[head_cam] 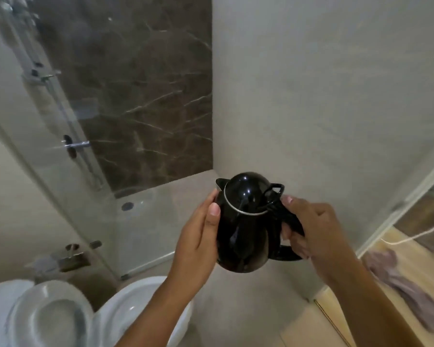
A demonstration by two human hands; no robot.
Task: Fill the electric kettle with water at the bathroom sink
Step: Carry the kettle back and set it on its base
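Observation:
A glossy black electric kettle [243,229] with a domed, closed lid and a thin silver rim hangs in the air in front of me, spout pointing left. My right hand [311,229] is wrapped around its black handle on the right side. Against the kettle's left wall rests my left hand [201,229], palm and thumb pressed to the body. No sink or tap is in view.
A white toilet [135,304] with its seat [50,319] raised sits at lower left. Behind it a glass shower door [68,171] with a chrome handle [77,145] fronts a brown marble wall. A doorway [398,209] at right shows a wooden floor and crumpled cloth [398,276].

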